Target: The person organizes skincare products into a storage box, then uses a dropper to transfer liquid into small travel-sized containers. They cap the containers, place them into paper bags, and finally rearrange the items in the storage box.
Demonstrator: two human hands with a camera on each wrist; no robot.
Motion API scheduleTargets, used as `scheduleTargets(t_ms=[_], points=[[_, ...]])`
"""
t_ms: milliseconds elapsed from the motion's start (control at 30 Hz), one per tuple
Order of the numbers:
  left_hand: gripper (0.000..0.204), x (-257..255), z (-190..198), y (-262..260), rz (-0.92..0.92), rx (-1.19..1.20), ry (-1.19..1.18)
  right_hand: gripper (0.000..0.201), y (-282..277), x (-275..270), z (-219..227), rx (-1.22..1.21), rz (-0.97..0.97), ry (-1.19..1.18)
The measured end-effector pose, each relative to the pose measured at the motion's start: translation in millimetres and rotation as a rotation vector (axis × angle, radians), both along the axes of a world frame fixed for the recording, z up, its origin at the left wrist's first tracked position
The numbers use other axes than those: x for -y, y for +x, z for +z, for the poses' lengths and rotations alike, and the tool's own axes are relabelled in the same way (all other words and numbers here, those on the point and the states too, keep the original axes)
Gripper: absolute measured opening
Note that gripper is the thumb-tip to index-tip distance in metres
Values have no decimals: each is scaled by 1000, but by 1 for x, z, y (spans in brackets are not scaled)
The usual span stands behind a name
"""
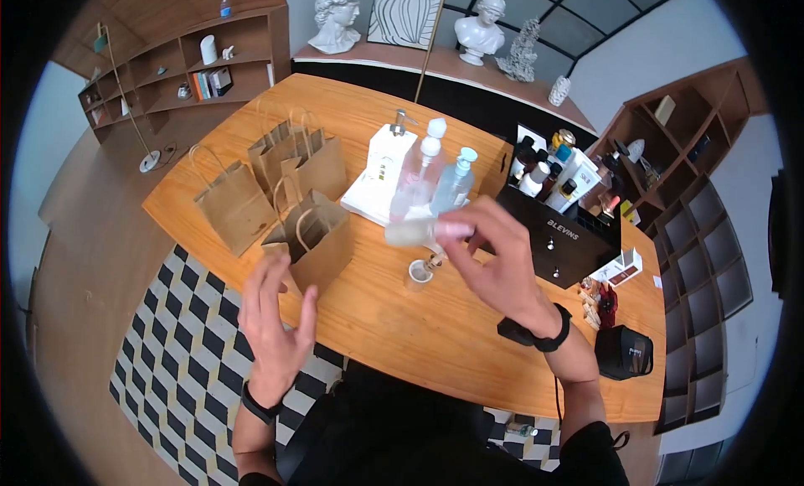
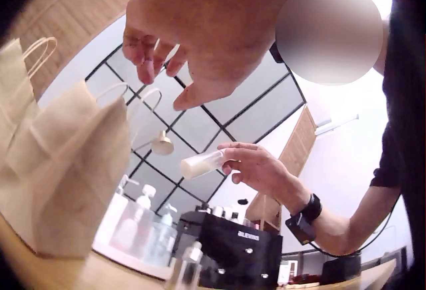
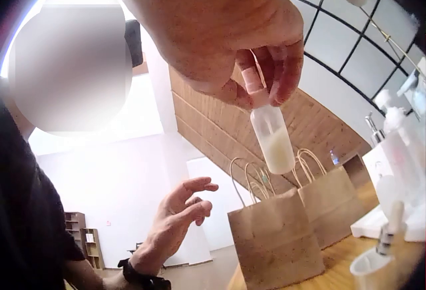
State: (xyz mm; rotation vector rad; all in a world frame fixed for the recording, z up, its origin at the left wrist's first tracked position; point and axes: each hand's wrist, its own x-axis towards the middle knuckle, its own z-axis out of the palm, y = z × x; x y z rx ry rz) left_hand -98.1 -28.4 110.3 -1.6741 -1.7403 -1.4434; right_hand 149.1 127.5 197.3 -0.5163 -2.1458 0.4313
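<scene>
In the head view my right hand (image 1: 502,260) grips a small translucent bottle (image 1: 409,232) by its pink cap, raised over the table. The right wrist view shows pale liquid in the lower part of this bottle (image 3: 276,147), which hangs cap up and tilted. My left hand (image 1: 272,327) is held beside the nearest brown paper bag (image 1: 322,255), its fingers loosely bent and nothing in them. Below the right hand, a small clear bottle (image 2: 190,263) with a metallic neck stands on the table.
More paper bags (image 1: 234,205) stand at the left of the wooden table (image 1: 419,335). Pump bottles (image 1: 452,184) sit on a white tray (image 1: 360,197) at the back. To the right are a black cosmetics box (image 1: 544,226) and a black pouch (image 1: 620,352).
</scene>
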Motion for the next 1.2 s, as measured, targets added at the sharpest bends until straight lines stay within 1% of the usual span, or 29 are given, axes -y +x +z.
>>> scheduleTargets(t_ms=[33,67,133,167,200,267,300,333,400,433,500,533,600,633,700,800,867,1033,1100,1133,1200], points=[[55,-3,8,-4,57,10,-12,21,-10,-3,7,-21,-7,31],[55,-7,12,-9,65,14,-10,21,-20,-7,11,-17,1,34],[57,-11,15,-21,10,-88,-205,22,-45,-12,18,-57,73,80],[48,-12,11,-26,18,-130,-284,19,-56,-16,19,-21,80,52],[48,-13,8,-28,22,-129,-280,19,-67,-21,17,-21,83,57],[38,-13,5,-33,-7,-243,-279,18,-87,-35,10,147,147,101],[24,-12,9,-28,-14,-196,-274,19,-96,-38,8,163,216,27],[24,-10,7,-30,-10,-195,-276,19,-104,-43,6,163,220,26],[17,-10,2,-33,-49,-190,-243,19,-120,-53,6,295,315,-72],[17,-8,3,-32,-49,-189,-243,19,-128,-56,7,296,315,-73],[11,-5,6,-28,-58,-131,-227,23,-140,-59,9,458,383,-102],[11,-4,5,-27,-57,-133,-229,23,-145,-60,6,456,384,-104],[12,-6,-2,-27,-66,-136,-160,23,-154,-62,-1,590,403,67],[13,-7,-5,-26,-65,-147,-167,23,-157,-61,-4,589,405,66],[13,-6,-10,-24,-55,-166,-164,22,-161,-61,-9,732,378,221],[14,-3,-13,-21,-43,-193,-173,21,-164,-68,-22,730,425,268],[14,-3,-14,-21,-48,-209,-165,20,-163,-68,-27,728,423,266],[15,-2,-17,-21,-60,-209,-168,17,-161,-65,-26,690,440,258],[15,-2,-17,-20,-63,-210,-167,14,-159,-61,-20,763,420,118],[15,-2,-17,-20,-64,-201,-171,14,-157,-62,-20,761,417,117],[15,-1,-16,-19,-66,-193,-176,14,-153,-64,-22,641,507,-10]])
